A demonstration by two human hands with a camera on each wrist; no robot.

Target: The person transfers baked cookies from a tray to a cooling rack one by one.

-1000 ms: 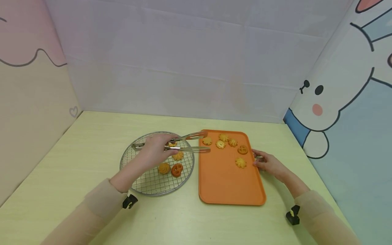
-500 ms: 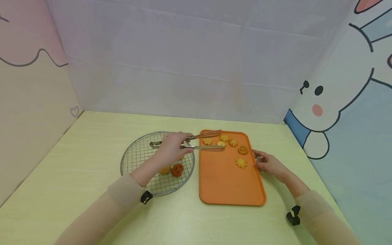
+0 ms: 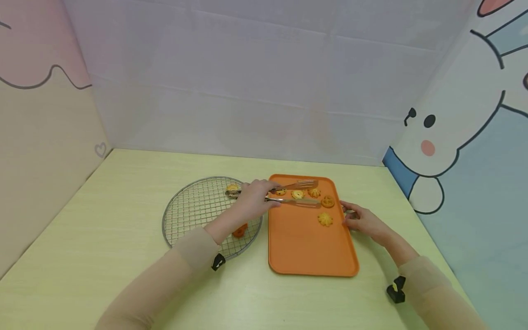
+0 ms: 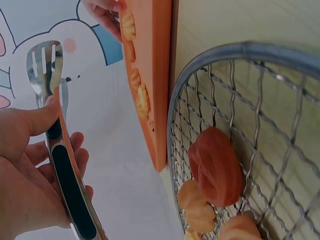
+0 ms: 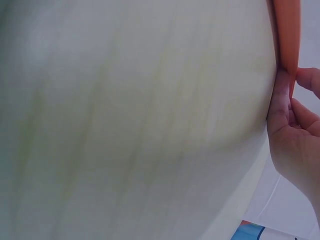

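Pale yellow table [image 3: 103,238] filling the frame; left hand [image 3: 255,201] is gripping metal tongs [image 3: 294,192], tips apart over cookies [image 3: 298,194] at centre; likely crumbly, best pinched gently; right hand [image 3: 363,222] is pinching the orange tray [image 3: 309,247] edge.

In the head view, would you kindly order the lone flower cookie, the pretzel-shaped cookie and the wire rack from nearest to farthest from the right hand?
From the right hand, at the orange tray's right edge:
1. Lone flower cookie, on the tray just left of the hand.
2. Pretzel-shaped cookie, farther back on the tray.
3. Wire rack, left of the tray.
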